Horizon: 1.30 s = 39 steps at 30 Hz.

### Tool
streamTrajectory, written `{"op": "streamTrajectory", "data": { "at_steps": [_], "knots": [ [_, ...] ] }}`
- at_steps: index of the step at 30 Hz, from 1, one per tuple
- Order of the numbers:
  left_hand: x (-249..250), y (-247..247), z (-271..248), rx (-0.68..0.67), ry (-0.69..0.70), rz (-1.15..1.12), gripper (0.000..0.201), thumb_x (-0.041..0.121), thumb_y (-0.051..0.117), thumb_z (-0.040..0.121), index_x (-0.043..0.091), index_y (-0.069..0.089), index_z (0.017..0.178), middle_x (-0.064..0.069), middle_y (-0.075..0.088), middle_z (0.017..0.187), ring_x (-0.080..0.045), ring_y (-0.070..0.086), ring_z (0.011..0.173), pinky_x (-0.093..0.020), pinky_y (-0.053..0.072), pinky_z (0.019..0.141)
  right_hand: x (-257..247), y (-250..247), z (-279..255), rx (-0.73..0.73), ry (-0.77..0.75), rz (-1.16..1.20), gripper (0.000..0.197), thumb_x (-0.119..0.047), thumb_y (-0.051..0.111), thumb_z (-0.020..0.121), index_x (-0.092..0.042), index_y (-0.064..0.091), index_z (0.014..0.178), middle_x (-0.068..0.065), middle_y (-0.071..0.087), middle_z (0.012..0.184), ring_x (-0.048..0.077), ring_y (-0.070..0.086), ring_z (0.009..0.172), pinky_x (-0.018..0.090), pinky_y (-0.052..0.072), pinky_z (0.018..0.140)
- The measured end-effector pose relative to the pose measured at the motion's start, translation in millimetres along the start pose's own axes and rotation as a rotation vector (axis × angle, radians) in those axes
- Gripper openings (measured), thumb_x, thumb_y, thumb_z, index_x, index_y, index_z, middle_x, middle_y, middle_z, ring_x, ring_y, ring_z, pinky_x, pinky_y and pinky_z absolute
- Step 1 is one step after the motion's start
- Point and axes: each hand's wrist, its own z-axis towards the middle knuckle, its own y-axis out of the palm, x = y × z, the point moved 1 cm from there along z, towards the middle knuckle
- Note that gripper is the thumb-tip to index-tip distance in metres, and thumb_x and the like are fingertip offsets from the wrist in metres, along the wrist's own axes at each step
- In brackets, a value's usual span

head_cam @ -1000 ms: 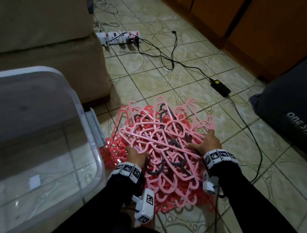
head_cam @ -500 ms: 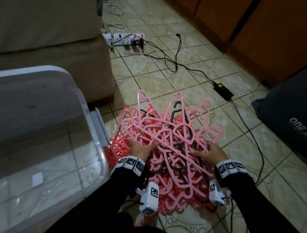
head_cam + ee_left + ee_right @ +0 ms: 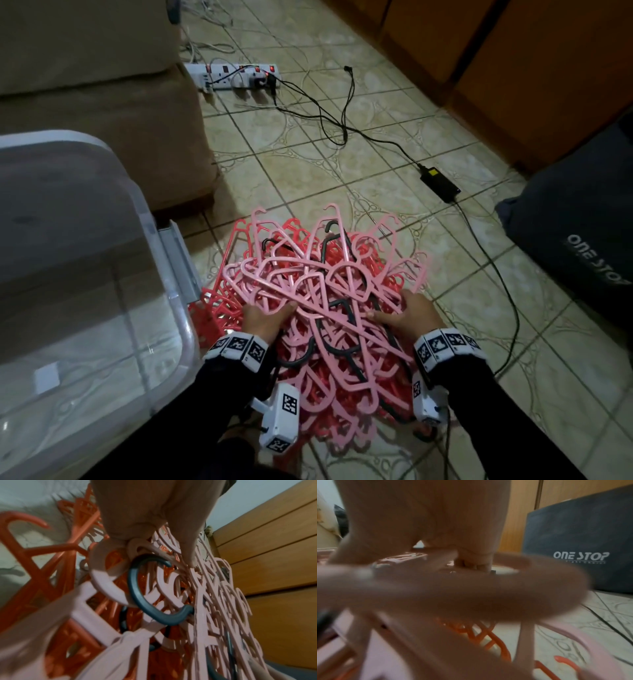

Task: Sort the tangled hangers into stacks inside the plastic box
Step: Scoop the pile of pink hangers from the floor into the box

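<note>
The right wrist view is mostly blur: a pink hanger bar sits so close to the lens that the right hand [image 3: 423, 520] above it shows only as a palm with fingertips curled round a pink piece. In the head view both sets of fingers are buried in the tangled hangers [image 3: 329, 308], so only the backs of the hands and the thumbs are plain.

The left hand [image 3: 265, 317] grips the near left edge of the heap; the left wrist view shows its fingers hooked through pink hooks, with a dark grey hook [image 3: 154, 592] hanging just below the grip. The right hand [image 3: 409, 313] holds the near right edge, thumb laid over a pink bar.

The heap rests on the tiled floor [image 3: 342, 171], between the two grips and spreading beyond them; several hooks point away from the person, and red hangers lie lowest.

The plastic box [image 3: 102, 308] stands just left of the left grip, its rim touching the red hangers. Ahead of the heap is bare tile up to a power adapter [image 3: 440, 184]. A dark bag [image 3: 575, 240] sits well right of the right grip.
</note>
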Motion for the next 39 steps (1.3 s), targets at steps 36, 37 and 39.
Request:
{"op": "streamTrajectory", "data": {
  "at_steps": [36,37,39],
  "knots": [
    [238.4,-130.0,-127.8,0.061,0.743,-0.151,0.051,0.024,0.07,0.085,-0.007,0.048,0.12,-0.018,0.064,0.099,-0.013,0.061,0.058,-0.022,0.044,0.043,-201.7,-232.4,-74.2,0.204,-0.637,0.123,0.028,-0.025,0.057,0.092,-0.008,0.054,0.113,0.0,0.063,0.091,0.007,0.056,0.07,0.009,0.042,0.055],
    [243.6,-155.4,-137.5,0.108,0.791,-0.165,0.044,0.024,0.071,0.084,-0.002,0.052,0.114,-0.013,0.064,0.097,-0.007,0.064,0.059,-0.023,0.05,0.047,-224.5,-233.0,-79.4,0.201,-0.674,0.121,0.026,-0.029,0.057,0.091,-0.014,0.053,0.112,-0.007,0.061,0.086,0.002,0.055,0.068,0.009,0.041,0.055],
    [246.8,-209.4,-156.2,0.205,0.803,-0.153,0.053,0.038,0.074,0.079,0.003,0.055,0.115,-0.015,0.066,0.107,-0.015,0.069,0.077,-0.036,0.058,0.068,-272.1,-228.8,-88.5,0.196,-0.734,0.105,0.027,-0.036,0.056,0.091,-0.016,0.052,0.108,-0.009,0.06,0.083,0.002,0.056,0.068,0.013,0.045,0.059]
  ]
}}
